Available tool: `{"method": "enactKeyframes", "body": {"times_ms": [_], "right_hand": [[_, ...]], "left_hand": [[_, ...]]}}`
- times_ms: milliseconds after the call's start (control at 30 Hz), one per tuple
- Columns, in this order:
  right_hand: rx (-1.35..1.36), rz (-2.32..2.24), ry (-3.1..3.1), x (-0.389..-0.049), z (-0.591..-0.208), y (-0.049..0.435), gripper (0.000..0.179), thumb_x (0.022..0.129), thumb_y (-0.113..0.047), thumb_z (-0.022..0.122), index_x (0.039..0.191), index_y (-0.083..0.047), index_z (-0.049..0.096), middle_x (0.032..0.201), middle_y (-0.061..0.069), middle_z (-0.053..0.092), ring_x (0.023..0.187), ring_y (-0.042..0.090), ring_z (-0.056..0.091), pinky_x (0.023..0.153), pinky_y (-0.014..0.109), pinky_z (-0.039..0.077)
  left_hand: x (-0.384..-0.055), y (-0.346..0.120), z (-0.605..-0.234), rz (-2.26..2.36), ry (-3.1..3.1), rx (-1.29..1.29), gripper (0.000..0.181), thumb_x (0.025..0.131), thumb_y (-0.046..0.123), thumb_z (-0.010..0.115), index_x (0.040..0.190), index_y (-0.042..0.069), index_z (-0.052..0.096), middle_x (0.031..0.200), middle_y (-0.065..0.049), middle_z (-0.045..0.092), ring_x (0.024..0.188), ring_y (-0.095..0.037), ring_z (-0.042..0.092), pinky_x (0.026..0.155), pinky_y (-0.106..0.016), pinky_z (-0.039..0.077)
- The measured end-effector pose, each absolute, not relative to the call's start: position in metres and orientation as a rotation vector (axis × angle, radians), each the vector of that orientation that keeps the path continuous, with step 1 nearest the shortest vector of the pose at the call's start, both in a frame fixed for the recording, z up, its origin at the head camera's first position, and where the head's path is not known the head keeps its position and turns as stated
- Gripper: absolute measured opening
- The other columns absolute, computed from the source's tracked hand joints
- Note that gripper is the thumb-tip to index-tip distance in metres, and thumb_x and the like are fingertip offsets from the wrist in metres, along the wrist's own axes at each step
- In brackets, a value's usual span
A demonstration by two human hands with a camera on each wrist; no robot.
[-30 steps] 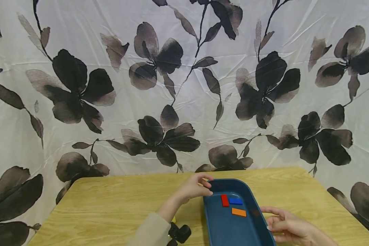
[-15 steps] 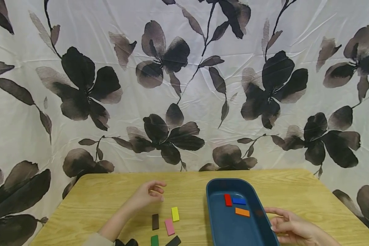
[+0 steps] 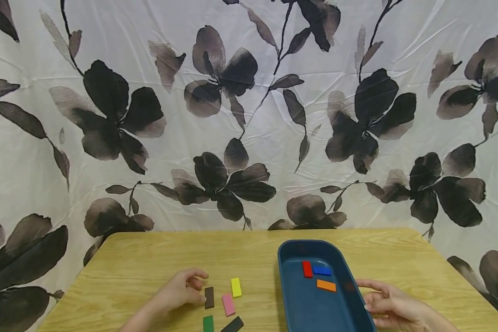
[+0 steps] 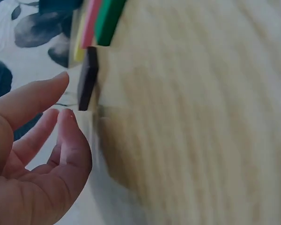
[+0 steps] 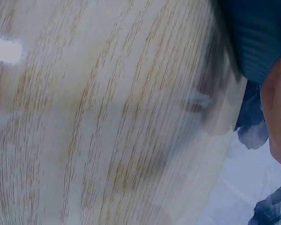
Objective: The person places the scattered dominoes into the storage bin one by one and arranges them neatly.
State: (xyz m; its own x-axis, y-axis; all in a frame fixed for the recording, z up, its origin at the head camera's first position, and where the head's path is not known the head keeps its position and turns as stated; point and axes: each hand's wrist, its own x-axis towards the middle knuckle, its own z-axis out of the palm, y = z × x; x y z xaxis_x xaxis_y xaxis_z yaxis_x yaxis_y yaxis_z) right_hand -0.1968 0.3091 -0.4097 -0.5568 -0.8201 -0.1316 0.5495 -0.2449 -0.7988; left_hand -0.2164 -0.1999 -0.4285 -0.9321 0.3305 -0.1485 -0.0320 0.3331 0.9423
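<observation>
In the head view my left hand hovers at the left of several small flat blocks, its fingertips close to the dark brown block. The left wrist view shows a gap between thumb and fingers, with the brown block just beyond them. Around it lie a yellow block, a pink block, a green block and a black block. My right hand rests its loosely bent fingers against the right side of a blue tray; nothing is gripped there that I can see.
Inside the tray, near its far end, lie a red block, a blue block and an orange block. A floral curtain hangs behind the far edge of the wooden table.
My left hand has left the tray's far left rim, moved left, and come down beside the brown block. The right hand stays at the tray's side. The blocks in the tray look unmoved.
</observation>
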Motion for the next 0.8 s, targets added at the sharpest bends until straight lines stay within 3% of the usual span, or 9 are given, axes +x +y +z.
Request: {"method": "enactKeyframes", "body": {"times_ms": [200,333,433,800], "right_hand": [[-0.401,-1.916,1.089,-0.197,-0.410,0.309,0.046,0.094,0.010,0.033,0.134,-0.011,0.041,0.107,0.006,0.061,0.103,0.020,0.060,0.091,0.035,0.047],[-0.407,-1.915,1.085,-0.197,-0.409,0.309,0.046,0.094,0.010,0.032,0.133,-0.012,0.041,0.108,0.006,0.061,0.103,0.021,0.060,0.092,0.036,0.046],[-0.406,-1.914,1.096,-0.197,-0.409,0.310,0.046,0.094,0.010,0.032,0.134,-0.011,0.040,0.108,0.007,0.060,0.105,0.022,0.060,0.093,0.037,0.045],[-0.401,-1.910,1.110,-0.196,-0.409,0.310,0.046,0.094,0.009,0.032,0.135,-0.010,0.039,0.110,0.008,0.060,0.106,0.023,0.059,0.094,0.038,0.044]], "left_hand": [[-0.213,-0.194,-0.430,1.490,2.390,0.300,0.047,0.072,0.001,0.076,0.114,-0.007,0.056,0.097,-0.009,0.053,0.084,-0.021,0.047,0.066,-0.028,0.045],[-0.213,-0.192,-0.429,1.440,2.454,0.392,0.046,0.071,0.000,0.077,0.111,-0.009,0.057,0.096,-0.008,0.055,0.079,-0.020,0.048,0.064,-0.025,0.045],[-0.213,-0.190,-0.428,1.453,2.450,0.402,0.045,0.069,-0.002,0.078,0.109,-0.010,0.057,0.090,-0.009,0.051,0.071,-0.018,0.046,0.058,-0.024,0.042],[-0.212,-0.177,-0.432,1.244,2.620,0.347,0.038,0.067,0.008,0.082,0.097,-0.001,0.061,0.076,-0.005,0.044,0.071,-0.019,0.042,0.059,-0.028,0.032]]}}
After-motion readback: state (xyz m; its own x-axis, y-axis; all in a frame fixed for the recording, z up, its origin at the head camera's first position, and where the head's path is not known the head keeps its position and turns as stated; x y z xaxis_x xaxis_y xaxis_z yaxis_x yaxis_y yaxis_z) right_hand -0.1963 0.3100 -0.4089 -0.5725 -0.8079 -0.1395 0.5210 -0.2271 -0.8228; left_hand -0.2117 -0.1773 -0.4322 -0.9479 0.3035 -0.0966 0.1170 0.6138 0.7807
